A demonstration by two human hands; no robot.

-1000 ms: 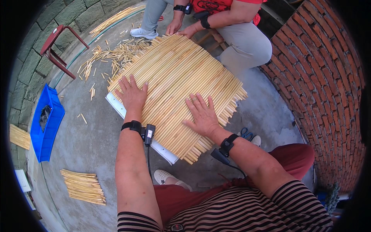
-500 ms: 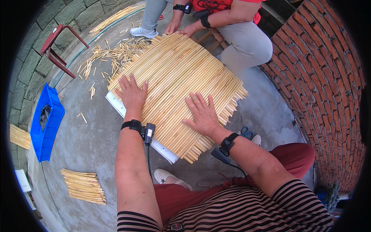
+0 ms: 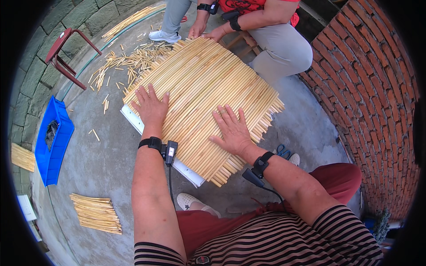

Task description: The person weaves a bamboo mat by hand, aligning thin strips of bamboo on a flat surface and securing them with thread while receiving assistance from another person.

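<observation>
A broad mat of pale yellow reed-like sticks, laid side by side, rests on a white board whose edge shows at the lower left. My left hand lies flat on the mat's left part with fingers spread. Further right, my right hand presses flat on the sticks, fingers apart too. Uneven stick ends jut out along the right and near edges. At the far edge a co-worker's two hands touch the ends of the sticks; what the fingers do there is too small to tell.
Cut stick pieces litter the floor at the far left. A dark red stool, a blue crate and a stick bundle stand or lie leftward. Scissors are on the floor by my shoe. A brick wall rises at right.
The co-worker's hands shift slightly at the far edge. My own hands and the mat stay in place.
</observation>
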